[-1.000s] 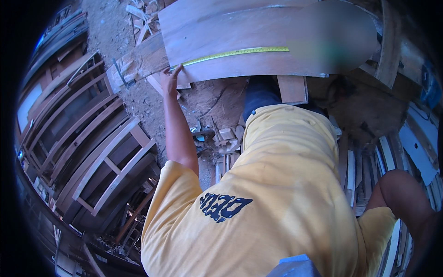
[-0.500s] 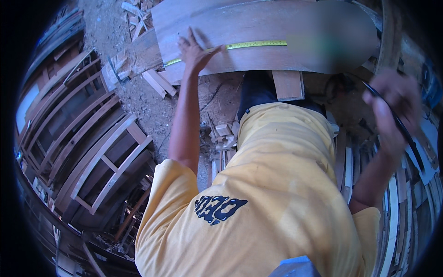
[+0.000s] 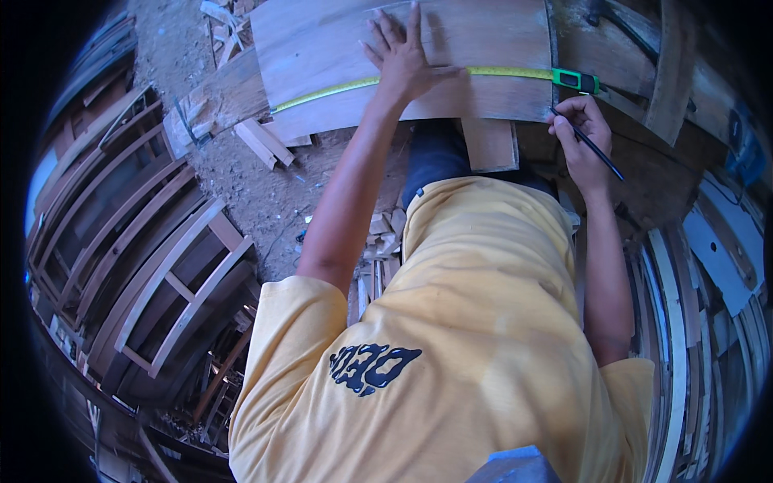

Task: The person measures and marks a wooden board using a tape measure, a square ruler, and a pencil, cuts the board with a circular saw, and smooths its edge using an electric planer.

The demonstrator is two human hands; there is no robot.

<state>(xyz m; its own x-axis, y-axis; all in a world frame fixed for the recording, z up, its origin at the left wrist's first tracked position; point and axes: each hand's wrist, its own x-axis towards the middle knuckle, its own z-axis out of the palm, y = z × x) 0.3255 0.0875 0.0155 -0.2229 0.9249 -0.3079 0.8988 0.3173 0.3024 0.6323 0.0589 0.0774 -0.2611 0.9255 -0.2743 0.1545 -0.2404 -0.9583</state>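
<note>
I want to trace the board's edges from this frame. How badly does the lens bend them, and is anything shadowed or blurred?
Head view: fisheye bends the board edges and tape measure into curves; black corners ring the picture. Daylight is bright, the left hand casts a soft shadow, and hands and pencil look sharp.

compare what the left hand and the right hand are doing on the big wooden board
The left hand lies flat, fingers spread, pressing the yellow measuring tape onto the broad pale wooden board. The right hand is curled around a thin dark pencil, by the board's right edge near the tape's green case. Left sits mid-board; right is off its corner. Both are bare.
</note>
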